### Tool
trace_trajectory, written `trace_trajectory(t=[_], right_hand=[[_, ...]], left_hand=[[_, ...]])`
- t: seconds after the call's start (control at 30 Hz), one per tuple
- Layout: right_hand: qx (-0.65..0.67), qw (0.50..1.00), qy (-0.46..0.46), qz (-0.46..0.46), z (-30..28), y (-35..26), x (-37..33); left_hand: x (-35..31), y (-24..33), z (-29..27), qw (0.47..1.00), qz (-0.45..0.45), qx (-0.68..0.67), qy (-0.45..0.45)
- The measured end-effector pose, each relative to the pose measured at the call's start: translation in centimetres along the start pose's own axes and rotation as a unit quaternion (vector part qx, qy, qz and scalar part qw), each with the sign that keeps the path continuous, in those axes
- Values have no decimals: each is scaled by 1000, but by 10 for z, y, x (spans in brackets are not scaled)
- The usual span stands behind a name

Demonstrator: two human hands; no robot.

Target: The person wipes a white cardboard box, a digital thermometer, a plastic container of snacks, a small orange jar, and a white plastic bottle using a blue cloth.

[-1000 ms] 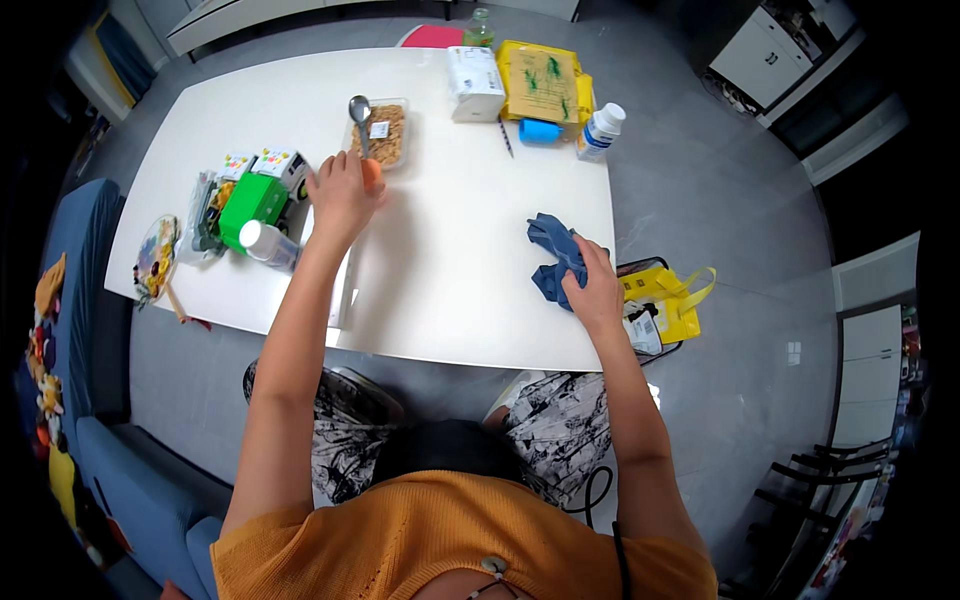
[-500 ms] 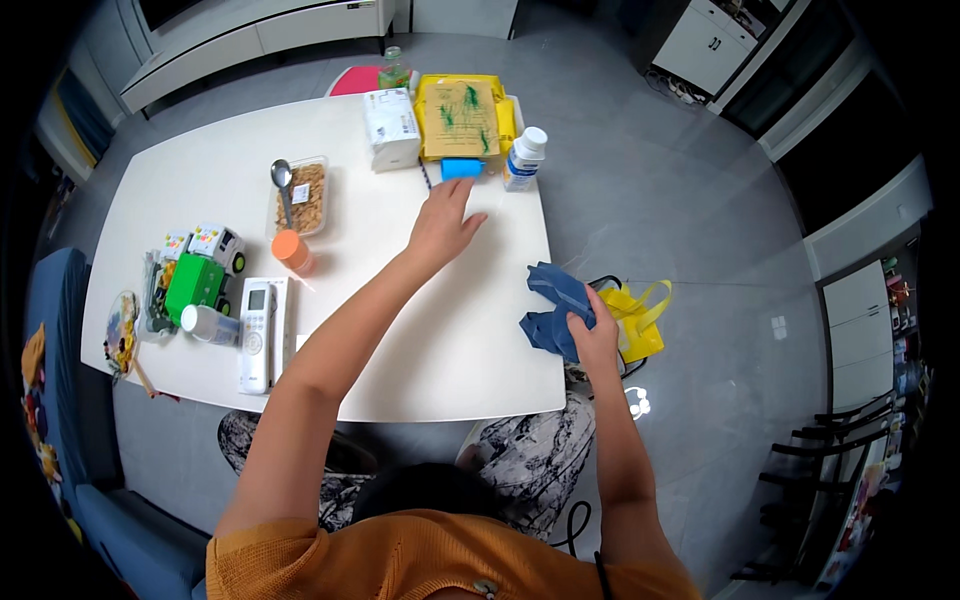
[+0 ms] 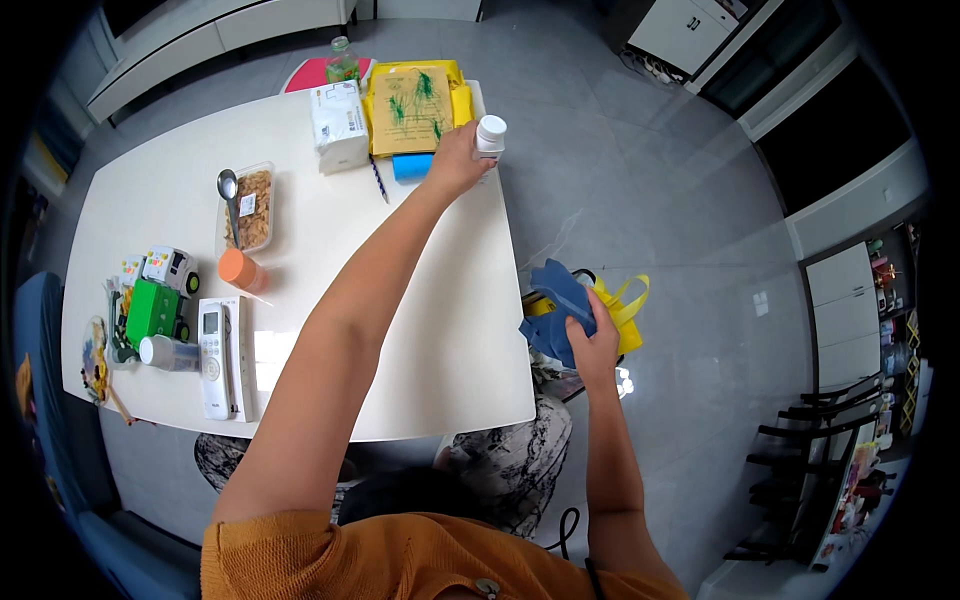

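Observation:
My left hand [image 3: 457, 165] reaches across to the far right corner of the white table [image 3: 430, 320]. Its fingers wrap round a white plastic bottle [image 3: 490, 130] with a white screw cap; most of the bottle's body is hidden by the hand. A blue roll [image 3: 411, 168] lies just beside the wrist. Off the table's right edge, my right hand [image 3: 597, 348] is closed on a folded dark blue cloth [image 3: 557, 298]. Behind that cloth shows a yellow bag [image 3: 625, 308] with loop handles.
Near the far edge are a tissue pack [image 3: 339, 125], a brown paper on a yellow packet [image 3: 410, 105] and a glass jar [image 3: 342, 62]. Leftward sit a food tub [image 3: 258, 205] with a spoon, an orange-capped bottle [image 3: 240, 270], a remote [image 3: 214, 360] and a green toy truck [image 3: 153, 312].
My left hand has moved from beside the blue roll to the white bottle and closed on it. The right hand still holds the blue cloth. The whole view has shifted.

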State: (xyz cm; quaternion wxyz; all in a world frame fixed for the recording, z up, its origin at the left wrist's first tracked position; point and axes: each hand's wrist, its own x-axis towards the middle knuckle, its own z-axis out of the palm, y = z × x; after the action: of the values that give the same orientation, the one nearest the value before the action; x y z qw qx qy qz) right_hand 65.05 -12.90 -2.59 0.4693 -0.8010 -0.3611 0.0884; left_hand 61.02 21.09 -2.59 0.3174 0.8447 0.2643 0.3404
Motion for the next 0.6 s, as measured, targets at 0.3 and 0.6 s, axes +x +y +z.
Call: trace_trajectory(t=[0.3, 0.6], right_hand=[[49, 998, -16, 24, 26, -22, 4], [90, 986, -134, -48, 70, -67, -37]], left_hand=[[-89, 22, -45, 995, -35, -67, -65], [-278, 55, -180, 986, -89, -18, -138]])
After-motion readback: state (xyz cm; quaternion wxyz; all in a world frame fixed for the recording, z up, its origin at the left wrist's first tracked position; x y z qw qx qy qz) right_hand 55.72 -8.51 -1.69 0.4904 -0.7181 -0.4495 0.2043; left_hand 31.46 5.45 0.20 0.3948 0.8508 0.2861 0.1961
